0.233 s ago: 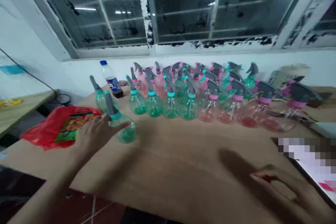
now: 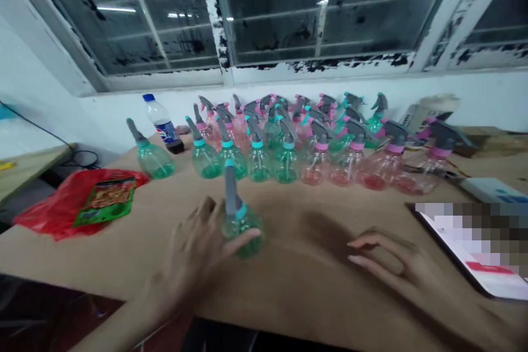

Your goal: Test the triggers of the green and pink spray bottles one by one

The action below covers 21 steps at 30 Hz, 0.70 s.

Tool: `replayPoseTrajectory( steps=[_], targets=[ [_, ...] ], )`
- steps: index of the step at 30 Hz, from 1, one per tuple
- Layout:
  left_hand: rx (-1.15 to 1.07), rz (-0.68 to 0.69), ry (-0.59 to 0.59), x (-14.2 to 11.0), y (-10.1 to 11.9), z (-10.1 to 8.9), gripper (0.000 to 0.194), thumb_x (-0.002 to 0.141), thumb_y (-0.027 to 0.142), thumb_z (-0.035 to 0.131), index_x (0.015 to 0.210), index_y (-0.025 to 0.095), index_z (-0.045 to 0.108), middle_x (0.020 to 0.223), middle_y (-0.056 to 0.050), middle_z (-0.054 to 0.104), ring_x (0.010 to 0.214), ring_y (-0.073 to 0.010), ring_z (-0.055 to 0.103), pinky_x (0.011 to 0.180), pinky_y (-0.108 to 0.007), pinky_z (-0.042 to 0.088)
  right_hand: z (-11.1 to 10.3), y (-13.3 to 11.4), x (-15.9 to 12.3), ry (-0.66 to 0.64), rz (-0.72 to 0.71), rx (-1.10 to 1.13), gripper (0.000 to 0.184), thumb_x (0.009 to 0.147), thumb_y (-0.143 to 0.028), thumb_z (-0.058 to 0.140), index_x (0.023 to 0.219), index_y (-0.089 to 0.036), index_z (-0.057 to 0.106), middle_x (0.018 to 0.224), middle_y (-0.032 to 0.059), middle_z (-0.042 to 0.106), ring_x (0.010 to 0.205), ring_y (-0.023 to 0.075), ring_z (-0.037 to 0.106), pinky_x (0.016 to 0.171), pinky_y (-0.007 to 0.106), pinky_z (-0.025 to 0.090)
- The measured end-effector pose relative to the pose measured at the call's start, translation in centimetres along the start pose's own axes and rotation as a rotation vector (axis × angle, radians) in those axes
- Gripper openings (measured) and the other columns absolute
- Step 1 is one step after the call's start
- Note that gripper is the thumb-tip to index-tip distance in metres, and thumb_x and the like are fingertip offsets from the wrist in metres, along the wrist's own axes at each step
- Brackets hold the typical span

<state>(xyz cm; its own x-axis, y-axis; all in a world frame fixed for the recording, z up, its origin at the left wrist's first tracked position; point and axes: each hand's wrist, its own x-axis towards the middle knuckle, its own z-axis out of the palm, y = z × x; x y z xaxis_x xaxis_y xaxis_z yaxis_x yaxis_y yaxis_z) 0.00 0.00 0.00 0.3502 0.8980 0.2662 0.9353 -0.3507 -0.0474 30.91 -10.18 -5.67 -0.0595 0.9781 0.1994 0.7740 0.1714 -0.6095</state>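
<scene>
My left hand [image 2: 202,245] is wrapped round a green spray bottle [image 2: 247,239] with a grey trigger head and turquoise collar, in front of the bottle rows. Its thumb lies across the bottle's near side, and the other fingers are partly hidden behind it. To the right, my right hand [image 2: 391,264] hovers over the table with thumb and fingers curved and a gap between the tips; nothing is in it. A second green spray bottle [image 2: 155,160] stands apart at the left, while a green one [image 2: 287,164] and a pink one [image 2: 314,168] stand in the front row.
Several more pink and green spray bottles crowd the table [image 2: 289,308] by the wall. A cola bottle [image 2: 165,126] stands back left, near a red plastic bag [image 2: 45,203] with a green snack packet [image 2: 107,201] on it. At right lies a tablet-like screen [image 2: 462,247].
My left hand has carried the green spray bottle rightward and nearer, away from the red bag. My right hand has moved left and slightly up. The view has shifted a little.
</scene>
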Motion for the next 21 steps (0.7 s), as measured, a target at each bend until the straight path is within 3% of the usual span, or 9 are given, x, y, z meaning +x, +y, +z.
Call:
replayPoseTrajectory(
  steps=[6, 10, 16, 21],
  targets=[
    [-0.104, 0.193, -0.163, 0.5, 8.7, 0.0, 0.064, 0.073, 0.074, 0.046, 0.105, 0.019, 0.055, 0.096, -0.009, 0.053, 0.079, -0.0264, 0.059, 0.060, -0.037, 0.051, -0.7, -3.2, 0.8, -0.061, 0.009, 0.094, 0.052, 0.078, -0.050, 0.060, 0.121, -0.027, 0.043, 0.122, 0.0053, 0.059, 0.112, 0.0229, 0.056, 0.092, 0.041, 0.047],
    [-0.157, 0.276, -0.193, 0.8, 12.4, 0.6, 0.063, 0.071, 0.069, 0.053, 0.106, 0.017, 0.053, 0.095, -0.010, 0.052, 0.083, -0.0283, 0.059, 0.060, -0.038, 0.052, -1.0, -3.5, 0.6, 0.015, 0.010, 0.143, 0.057, 0.075, -0.051, 0.063, 0.120, -0.023, 0.042, 0.122, 0.0077, 0.057, 0.112, 0.0238, 0.053, 0.092, 0.042, 0.045],
    [-0.261, 0.374, -0.086, 0.4, 15.0, 2.1, 0.044, 0.069, 0.052, 0.062, 0.094, 0.017, 0.051, 0.090, -0.009, 0.054, 0.086, -0.0292, 0.057, 0.058, -0.036, 0.052, -1.0, -2.9, 0.1, 0.133, 0.028, 0.071, 0.049, 0.076, -0.050, 0.061, 0.110, -0.016, 0.053, 0.102, 0.0115, 0.064, 0.094, 0.0282, 0.060, 0.079, 0.046, 0.049],
    [-0.507, 0.423, -0.137, 0.2, 14.3, 2.3, 0.063, 0.061, 0.072, 0.061, 0.094, 0.019, 0.050, 0.089, -0.008, 0.057, 0.084, -0.0296, 0.059, 0.064, -0.042, 0.052, -2.1, -2.0, -0.2, 0.102, -0.038, 0.072, 0.036, 0.077, -0.045, 0.062, 0.102, -0.018, 0.059, 0.103, 0.0095, 0.064, 0.095, 0.0251, 0.060, 0.079, 0.040, 0.050]
  ],
)
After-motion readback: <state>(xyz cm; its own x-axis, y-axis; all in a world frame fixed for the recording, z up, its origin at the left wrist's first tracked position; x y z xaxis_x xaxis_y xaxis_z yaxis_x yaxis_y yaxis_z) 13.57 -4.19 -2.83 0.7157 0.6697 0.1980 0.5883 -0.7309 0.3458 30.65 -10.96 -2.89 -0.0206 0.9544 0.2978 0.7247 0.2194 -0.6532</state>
